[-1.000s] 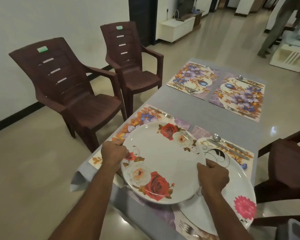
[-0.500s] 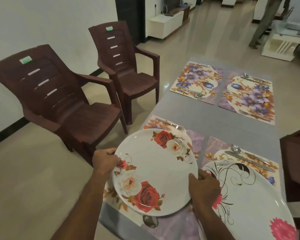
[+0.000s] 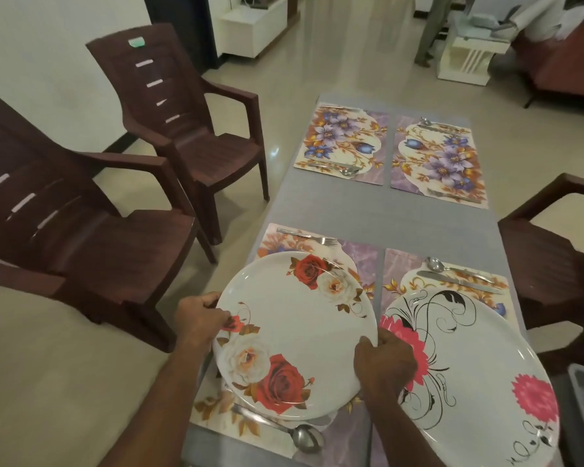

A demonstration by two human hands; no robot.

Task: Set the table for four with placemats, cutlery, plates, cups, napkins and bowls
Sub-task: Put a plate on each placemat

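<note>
Rose plate (image 3: 297, 335) now lower over near-left placemat (image 3: 361, 261), contact unclear

**rose plate held over near-left mat**

left hand (image 3: 201, 316) and right hand (image 3: 383, 367) grip opposite rims of the rose plate (image 3: 295, 333) above the near-left mat (image 3: 359, 261), between a fork (image 3: 309, 236) and a spoon (image 3: 284, 429). a second plate (image 3: 469, 375) lies just beside it. two far mats (image 3: 343, 144) carry cutlery only. brown chairs (image 3: 189, 129) stand left of the table (image 3: 368, 214).

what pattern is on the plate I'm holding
White rose plate with red and cream roses and brown leaves, clearest in the head view.
</note>
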